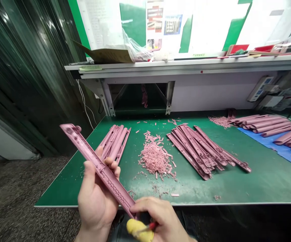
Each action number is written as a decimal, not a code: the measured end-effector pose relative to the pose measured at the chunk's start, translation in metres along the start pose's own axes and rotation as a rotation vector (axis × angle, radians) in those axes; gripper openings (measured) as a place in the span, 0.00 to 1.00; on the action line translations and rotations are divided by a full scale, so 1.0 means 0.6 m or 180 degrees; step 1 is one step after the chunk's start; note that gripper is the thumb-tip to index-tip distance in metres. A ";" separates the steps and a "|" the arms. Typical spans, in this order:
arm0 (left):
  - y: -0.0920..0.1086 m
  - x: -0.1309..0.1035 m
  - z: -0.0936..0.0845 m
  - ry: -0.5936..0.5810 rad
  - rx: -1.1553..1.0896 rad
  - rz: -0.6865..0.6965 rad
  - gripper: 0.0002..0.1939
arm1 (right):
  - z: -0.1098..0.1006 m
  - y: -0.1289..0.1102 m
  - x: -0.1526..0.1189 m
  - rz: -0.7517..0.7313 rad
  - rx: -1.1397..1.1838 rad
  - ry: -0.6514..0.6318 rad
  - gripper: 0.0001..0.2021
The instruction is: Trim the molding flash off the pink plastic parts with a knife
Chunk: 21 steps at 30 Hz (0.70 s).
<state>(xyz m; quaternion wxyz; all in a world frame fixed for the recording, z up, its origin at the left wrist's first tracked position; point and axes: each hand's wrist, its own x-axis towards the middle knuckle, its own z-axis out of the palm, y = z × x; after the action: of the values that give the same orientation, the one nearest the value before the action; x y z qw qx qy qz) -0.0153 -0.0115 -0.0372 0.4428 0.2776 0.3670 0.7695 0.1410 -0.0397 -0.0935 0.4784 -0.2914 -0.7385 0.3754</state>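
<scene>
Our left hand [97, 196] wraps around a long pink strip [110, 180], tilted over the near edge of the green surface [241, 188]. Our right hand [161, 213], fingers folded, touches its lower end and grips a blurred red object [152, 226], with something yellow [138, 230] alongside. Beyond, we have a heap of pink scraps [154, 158] between two strip piles [118, 140].

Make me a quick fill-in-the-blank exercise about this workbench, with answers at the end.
1. The left hand and right hand are both on one long part coloured ____.
2. The tabletop is ____.
3. The scrap pile lies to the ____ of the blue sheet.

Answers: pink; green; left.
</scene>
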 end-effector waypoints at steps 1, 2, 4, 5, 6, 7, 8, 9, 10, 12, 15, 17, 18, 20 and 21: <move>-0.007 0.002 -0.009 0.0173 0.0568 0.0366 0.23 | -0.004 0.002 0.005 0.0093 0.0078 -0.0060 0.13; -0.012 0.002 -0.021 0.0219 0.1250 0.0949 0.31 | -0.012 0.001 0.009 0.0318 0.0180 -0.0112 0.11; -0.016 0.002 -0.046 -0.0463 0.2523 0.2271 0.44 | -0.037 -0.007 0.019 0.0935 0.0495 -0.0342 0.12; -0.014 0.001 -0.058 -0.1202 0.2989 0.2686 0.45 | -0.052 -0.014 0.024 0.1244 0.0687 -0.0490 0.13; -0.010 0.002 -0.068 -0.2072 0.3301 0.2802 0.43 | -0.066 -0.022 0.029 0.1493 0.0876 -0.0645 0.15; -0.003 0.004 -0.076 -0.2886 0.3464 0.2677 0.39 | -0.079 -0.030 0.033 0.1665 0.1027 -0.0811 0.15; 0.005 0.008 -0.081 -0.3494 0.3556 0.2422 0.36 | -0.090 -0.036 0.036 0.1738 0.1092 -0.0983 0.15; 0.014 0.013 -0.083 -0.3841 0.3656 0.2163 0.35 | -0.100 -0.041 0.038 0.1701 0.1036 -0.1124 0.15; 0.024 0.020 -0.084 -0.3966 0.3776 0.1976 0.36 | -0.108 -0.043 0.039 0.1569 0.0862 -0.1192 0.14; 0.042 0.035 -0.083 -0.4008 0.4059 0.1793 0.36 | -0.119 -0.041 0.035 0.1204 0.0215 -0.1111 0.12; 0.058 0.055 -0.078 -0.4104 0.4529 0.1846 0.31 | -0.124 -0.031 0.023 0.0768 -0.0768 -0.0766 0.12; 0.063 0.061 -0.073 -0.4161 0.4866 0.2140 0.27 | -0.118 -0.025 0.016 0.0363 -0.1153 -0.0749 0.11; 0.064 0.062 -0.070 -0.4193 0.5004 0.2335 0.27 | -0.112 -0.023 0.015 0.0134 -0.1344 -0.0749 0.12; 0.067 0.059 -0.062 -0.4261 0.5140 0.2751 0.27 | -0.097 -0.018 0.017 -0.0283 -0.1797 -0.0678 0.18; 0.069 0.057 -0.058 -0.4268 0.5141 0.2983 0.27 | -0.089 -0.016 0.020 -0.0467 -0.2041 -0.0592 0.23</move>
<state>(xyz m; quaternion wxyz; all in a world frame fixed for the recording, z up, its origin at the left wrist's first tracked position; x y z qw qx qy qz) -0.0767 -0.0063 -0.0203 -0.0877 0.9435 0.3045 0.0966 0.1853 -0.0209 -0.0661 0.3188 -0.3376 -0.8783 0.1137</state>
